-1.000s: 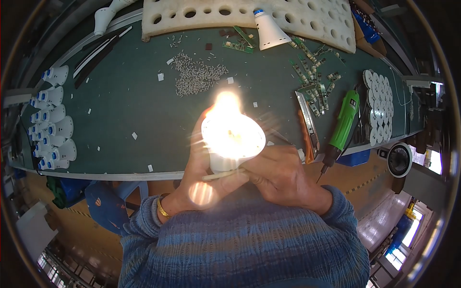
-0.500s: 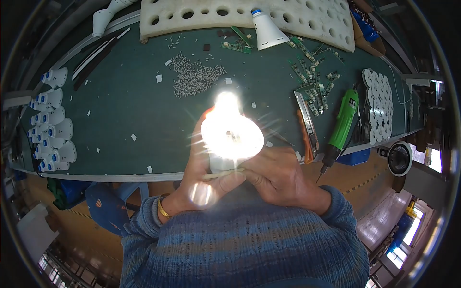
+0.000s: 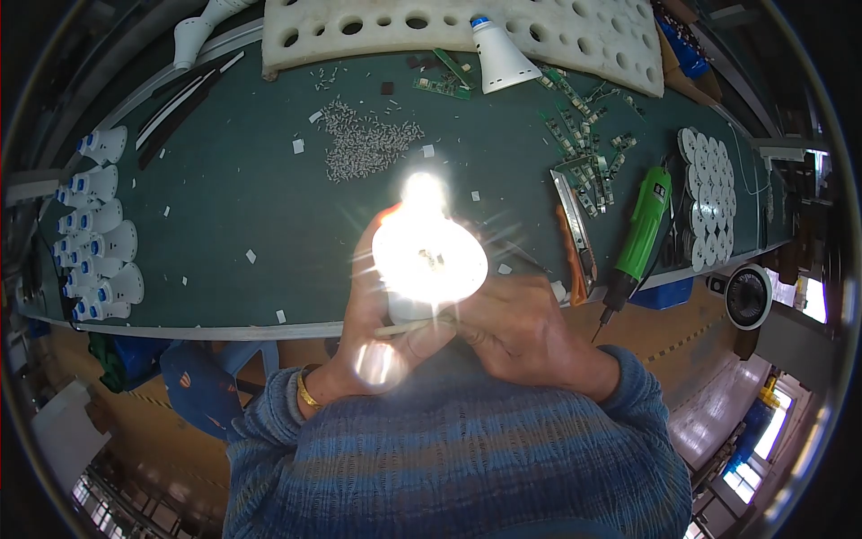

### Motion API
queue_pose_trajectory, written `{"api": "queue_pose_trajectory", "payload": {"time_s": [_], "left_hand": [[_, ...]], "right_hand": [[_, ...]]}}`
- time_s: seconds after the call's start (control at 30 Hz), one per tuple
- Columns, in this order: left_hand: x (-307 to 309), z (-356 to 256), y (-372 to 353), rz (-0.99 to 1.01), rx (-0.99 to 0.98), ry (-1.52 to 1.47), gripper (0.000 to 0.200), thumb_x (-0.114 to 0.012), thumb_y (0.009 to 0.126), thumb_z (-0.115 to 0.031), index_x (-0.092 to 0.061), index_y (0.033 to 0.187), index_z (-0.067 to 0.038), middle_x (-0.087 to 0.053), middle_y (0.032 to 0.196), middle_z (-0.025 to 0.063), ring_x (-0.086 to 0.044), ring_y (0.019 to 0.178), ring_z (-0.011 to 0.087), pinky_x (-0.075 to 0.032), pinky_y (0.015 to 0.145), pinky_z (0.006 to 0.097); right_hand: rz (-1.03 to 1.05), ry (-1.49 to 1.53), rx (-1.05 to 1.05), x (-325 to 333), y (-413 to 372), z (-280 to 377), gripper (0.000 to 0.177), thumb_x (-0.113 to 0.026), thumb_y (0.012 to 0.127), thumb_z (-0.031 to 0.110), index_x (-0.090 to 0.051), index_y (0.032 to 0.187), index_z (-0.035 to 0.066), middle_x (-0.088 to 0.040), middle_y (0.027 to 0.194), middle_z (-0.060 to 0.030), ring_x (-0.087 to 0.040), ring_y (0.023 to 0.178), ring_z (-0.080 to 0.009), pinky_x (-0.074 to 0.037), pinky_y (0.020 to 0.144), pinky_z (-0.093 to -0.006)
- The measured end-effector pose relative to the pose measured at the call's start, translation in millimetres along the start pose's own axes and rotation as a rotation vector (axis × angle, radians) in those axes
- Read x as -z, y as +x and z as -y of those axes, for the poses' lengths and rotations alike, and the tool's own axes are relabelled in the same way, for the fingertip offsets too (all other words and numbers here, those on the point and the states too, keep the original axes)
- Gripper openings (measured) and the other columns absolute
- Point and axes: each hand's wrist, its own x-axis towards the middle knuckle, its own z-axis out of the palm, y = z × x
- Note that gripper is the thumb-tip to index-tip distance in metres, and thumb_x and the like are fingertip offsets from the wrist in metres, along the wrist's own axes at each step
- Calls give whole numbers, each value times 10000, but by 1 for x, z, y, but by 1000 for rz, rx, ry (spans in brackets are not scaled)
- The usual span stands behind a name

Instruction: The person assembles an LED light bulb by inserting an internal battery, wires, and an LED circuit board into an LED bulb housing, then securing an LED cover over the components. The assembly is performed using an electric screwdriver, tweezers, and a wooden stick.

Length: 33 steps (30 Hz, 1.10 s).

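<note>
A brightly lit LED bulb (image 3: 429, 256) is held in front of my body, over the table's near edge. Its glare washes out most of its shape; a white lower part (image 3: 409, 308) shows beneath the glow. My left hand (image 3: 368, 332) is closed around its left side, the thumb across the near end by a thin pale strip (image 3: 400, 330). Closed against the bulb's lower right is my right hand (image 3: 516, 328), its thumb and fingers pressed together near my left thumb. What sits between those right fingertips is hidden.
A screw pile (image 3: 368, 142), green circuit boards (image 3: 584, 153) and a white lamp housing (image 3: 500, 58) lie farther back. Rightward are an orange-handled cutter (image 3: 575, 234), a green electric screwdriver (image 3: 645, 225) and white discs (image 3: 705, 202). Several bulb housings (image 3: 103, 242) line the left; a holed foam block (image 3: 341, 36) spans the back.
The glowing bulb has shifted slightly left and up with my left hand. My right hand has moved very slightly; its fingers remain closed.
</note>
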Motion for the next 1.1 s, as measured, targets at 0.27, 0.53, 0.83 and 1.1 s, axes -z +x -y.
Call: {"api": "queue_pose_trajectory", "payload": {"time_s": [0.27,0.53,0.83,1.1], "left_hand": [[-8,-8,3,-33,158,-392,1119,-808,713,-161,30,1449,-84,-402,1270,118,-493,1073,172,-431,918,319],[-3,0,7,33,218,-627,948,-649,839,-219,58,1467,-150,-429,1261,128,-508,981,172,-439,830,324],[-9,-1,11,-108,213,-698,653,-388,979,-316,7,1469,-140,-376,1362,166,-437,1226,269,-362,1016,413],[-10,3,18,-130,32,-537,793,-537,907,-365,-28,1467,-126,-386,1353,218,-417,1254,335,-339,1043,492]], "right_hand": [[-120,244,46,-1,0,-1,105,-673,749,71,-569,740,53,-508,581,-56,-533,484,-231,-405,435,-366],[-164,563,-249,3,1,4,112,-564,898,119,-568,832,29,-631,725,-79,-623,624,-218,-464,556,-305],[-61,731,-487,0,9,0,163,-627,864,139,-544,906,5,-592,704,-23,-541,628,-69,-437,554,-245],[-57,1041,-595,-3,17,0,397,-695,822,142,-507,1114,-51,-592,928,-73,-525,718,-44,-434,584,-205]]}}
